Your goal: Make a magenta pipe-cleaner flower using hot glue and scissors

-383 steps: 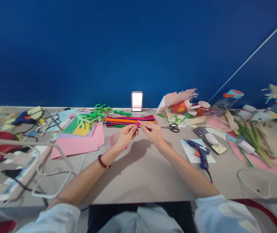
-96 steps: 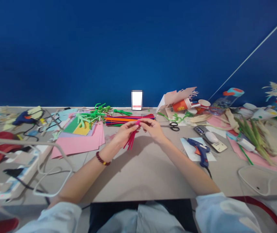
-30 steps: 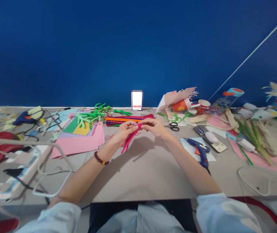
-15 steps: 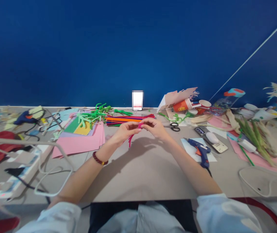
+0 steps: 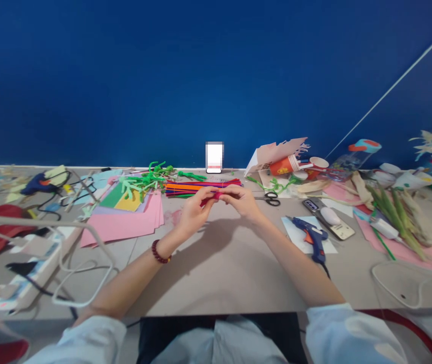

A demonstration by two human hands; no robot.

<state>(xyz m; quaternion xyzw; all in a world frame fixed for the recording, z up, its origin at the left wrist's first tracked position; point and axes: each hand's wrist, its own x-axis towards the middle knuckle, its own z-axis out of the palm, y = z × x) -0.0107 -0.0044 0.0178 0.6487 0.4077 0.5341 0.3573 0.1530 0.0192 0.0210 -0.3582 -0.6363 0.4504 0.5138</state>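
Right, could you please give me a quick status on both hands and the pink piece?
Left hand and right hand pinching pink piece. Piece mostly hidden by fingers. Coloured stems just beyond; glue gun off right.

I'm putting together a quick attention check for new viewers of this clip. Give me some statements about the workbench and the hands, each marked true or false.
1. The left hand and right hand both grip a magenta piece. True.
2. The blue glue gun lies on a pink sheet. False: it lies on a pale blue sheet.
3. The beaded bracelet is on the right wrist. False: it is on the left wrist.
4. The scissors lie to the right of both hands. True.
5. The phone with the lit screen lies flat. False: it stands upright before the blue wall.
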